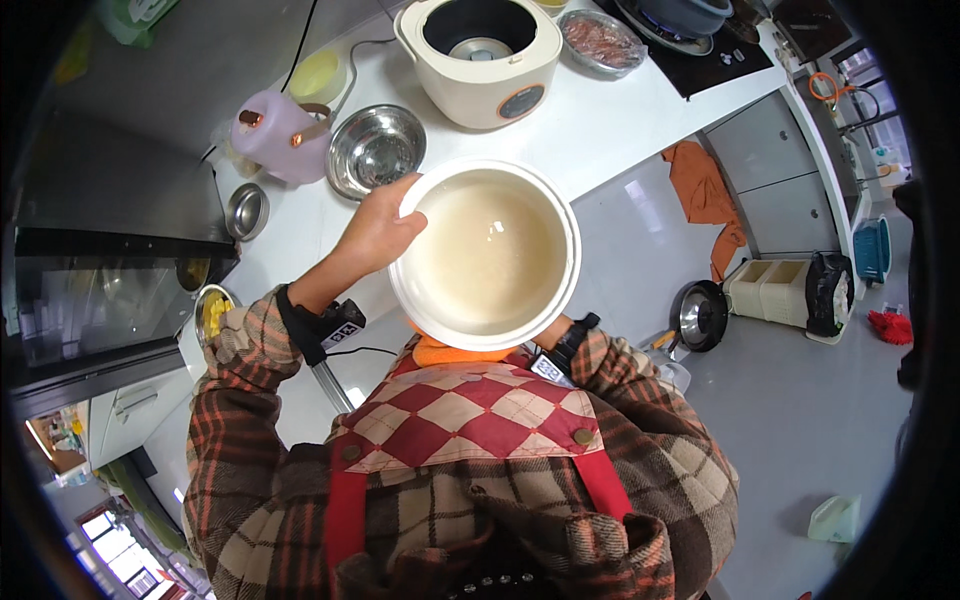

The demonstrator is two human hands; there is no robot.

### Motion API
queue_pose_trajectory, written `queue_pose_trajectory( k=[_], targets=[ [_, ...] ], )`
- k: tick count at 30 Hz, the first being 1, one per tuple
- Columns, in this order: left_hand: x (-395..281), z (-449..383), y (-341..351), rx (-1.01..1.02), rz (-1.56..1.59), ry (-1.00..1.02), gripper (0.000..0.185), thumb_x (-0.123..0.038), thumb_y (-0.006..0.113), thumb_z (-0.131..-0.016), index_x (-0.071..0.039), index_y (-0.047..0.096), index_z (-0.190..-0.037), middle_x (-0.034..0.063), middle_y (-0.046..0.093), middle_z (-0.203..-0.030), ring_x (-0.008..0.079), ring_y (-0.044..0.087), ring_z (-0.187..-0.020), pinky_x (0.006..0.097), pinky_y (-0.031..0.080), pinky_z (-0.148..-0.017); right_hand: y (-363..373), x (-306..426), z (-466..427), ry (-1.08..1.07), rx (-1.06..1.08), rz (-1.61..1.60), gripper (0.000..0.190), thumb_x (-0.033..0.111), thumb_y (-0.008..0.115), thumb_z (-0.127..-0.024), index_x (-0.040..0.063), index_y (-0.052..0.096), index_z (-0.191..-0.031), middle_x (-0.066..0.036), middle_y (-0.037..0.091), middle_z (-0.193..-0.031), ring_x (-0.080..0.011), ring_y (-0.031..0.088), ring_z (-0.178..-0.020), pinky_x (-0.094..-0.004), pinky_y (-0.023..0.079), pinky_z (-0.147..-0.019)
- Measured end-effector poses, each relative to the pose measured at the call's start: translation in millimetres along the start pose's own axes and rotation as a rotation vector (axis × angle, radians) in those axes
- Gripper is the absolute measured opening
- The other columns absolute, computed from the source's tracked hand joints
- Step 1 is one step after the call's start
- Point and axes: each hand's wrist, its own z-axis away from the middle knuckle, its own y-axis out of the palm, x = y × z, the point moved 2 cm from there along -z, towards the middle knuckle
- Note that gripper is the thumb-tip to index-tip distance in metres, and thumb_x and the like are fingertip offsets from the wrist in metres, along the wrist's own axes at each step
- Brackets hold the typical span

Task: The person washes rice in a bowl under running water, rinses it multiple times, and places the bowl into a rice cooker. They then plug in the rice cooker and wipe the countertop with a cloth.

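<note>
A white inner pot [486, 330] of a rice cooker, with cloudy water and what looks like rice at its bottom, is held up before my chest. My left hand [386, 225] grips its rim at the upper left, thumb over the edge. Most of my right hand [553, 332] is hidden under the pot's lower right; an orange cloth [457, 352] shows beneath the pot. Beyond it, the cream rice cooker [480, 82] stands on the white counter with its dark cavity exposed. Just left of the pot sits a wet steel bowl [377, 154].
A pink kettle [281, 139], a small steel bowl [247, 211] and a yellow-green bowl [319, 77] stand at the left. A film-covered bowl of meat [602, 43] is beside the cooker, near the stove [720, 64]. A frying pan [701, 315] lies on the floor at right.
</note>
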Motion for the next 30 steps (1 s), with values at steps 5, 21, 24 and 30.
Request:
queue_pose_trajectory(
  k=[5, 21, 24, 30],
  targets=[
    [4.5, -2.3, 2.1, -0.026, -0.045, 0.023, 0.037, -0.002, 0.048, -0.079, 0.002, 0.053, -0.115, 0.0167, 0.065, -0.097, 0.0208, 0.063, -0.089, 0.0309, 0.048, -0.08, -10.5, 9.3, 15.6, 0.12, -0.004, 0.017, 0.039, 0.024, 0.054, -0.092, -0.001, 0.051, -0.121, -0.011, 0.06, -0.112, -0.0189, 0.06, -0.098, -0.0315, 0.053, -0.082],
    [14.6, 17.8, -32.8, -0.198, -0.117, -0.026, 0.039, -0.001, 0.049, -0.075, 0.001, 0.055, -0.113, 0.0181, 0.065, -0.097, 0.0246, 0.064, -0.088, 0.0323, 0.048, -0.078, 19.8, 133.5, 72.5, -0.414, -0.12, 0.489, 0.031, 0.018, 0.051, -0.093, -0.002, 0.053, -0.117, -0.012, 0.06, -0.11, -0.0179, 0.062, -0.095, -0.0325, 0.053, -0.08],
    [17.6, 26.7, -52.8, -0.233, -0.029, -0.065, 0.04, 0.0, 0.049, -0.075, 0.001, 0.056, -0.114, 0.0086, 0.064, -0.098, 0.0152, 0.06, -0.089, 0.0277, 0.047, -0.079, 34.5, 159.4, 89.0, -0.526, -0.254, 0.742, 0.029, 0.016, 0.051, -0.093, -0.002, 0.053, -0.116, -0.012, 0.06, -0.11, -0.0172, 0.062, -0.093, -0.0322, 0.053, -0.079],
    [28.2, 75.4, -98.9, -0.41, 0.167, -0.133, 0.043, 0.0, 0.048, -0.075, 0.001, 0.055, -0.117, 0.0075, 0.063, -0.098, 0.0141, 0.059, -0.086, 0.0257, 0.047, -0.076, 27.7, 164.3, 63.4, -0.412, -0.322, 1.746, 0.028, 0.011, 0.058, -0.077, -0.005, 0.059, -0.1, -0.008, 0.063, -0.08, -0.0193, 0.061, -0.073, -0.0316, 0.048, -0.066]
  ],
)
